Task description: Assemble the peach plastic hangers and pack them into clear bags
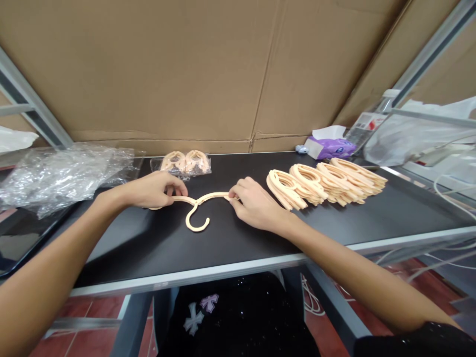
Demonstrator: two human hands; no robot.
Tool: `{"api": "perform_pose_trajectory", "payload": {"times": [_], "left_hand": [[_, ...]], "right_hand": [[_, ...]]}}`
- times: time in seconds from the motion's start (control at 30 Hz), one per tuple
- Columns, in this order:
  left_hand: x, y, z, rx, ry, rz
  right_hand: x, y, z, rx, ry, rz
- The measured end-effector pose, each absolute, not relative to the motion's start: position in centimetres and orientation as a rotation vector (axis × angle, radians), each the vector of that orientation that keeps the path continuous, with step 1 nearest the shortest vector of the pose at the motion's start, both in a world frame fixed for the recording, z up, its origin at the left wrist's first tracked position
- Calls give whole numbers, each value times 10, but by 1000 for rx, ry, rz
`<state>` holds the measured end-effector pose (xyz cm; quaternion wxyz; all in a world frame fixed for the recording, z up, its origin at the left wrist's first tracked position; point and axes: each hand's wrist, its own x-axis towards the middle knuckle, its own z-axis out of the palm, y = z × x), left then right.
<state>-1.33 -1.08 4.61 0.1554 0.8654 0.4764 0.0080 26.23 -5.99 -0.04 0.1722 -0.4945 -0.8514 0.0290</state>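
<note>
A cream plastic clothes hanger (208,196) is spread out over the black table, its hook pointing toward me. My left hand (159,190) is closed on the hanger's left arm, whose end shows just below the fingers. The right arm's end is pinched by my right hand (253,204), which partly hides it. Right of that hand lie several bunches of folded cream hangers (316,184) in a row. Behind my left hand is a clear bag (185,163) with folded hangers inside.
Crumpled clear plastic bags (74,173) are heaped at the left, above a dark tray-like object (26,238). At the back right stand a purple tissue pack (330,148) and a plastic bottle (372,121). A cardboard wall (178,69) borders the table's back.
</note>
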Motion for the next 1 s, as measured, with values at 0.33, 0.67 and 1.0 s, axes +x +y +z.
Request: {"api": "perform_pose_trajectory", "payload": {"times": [0.33, 0.67, 1.0], "left_hand": [[-17, -10, 46, 2445, 1365, -3], [-17, -11, 49, 2493, 1327, -53], [-19, -11, 50, 2489, 1359, -83]], "right_hand": [[264, -59, 0, -1395, -2443, 131], [265, -58, 1, -1362, -2425, 288], [267, -56, -3, -1327, -2410, 315]]}}
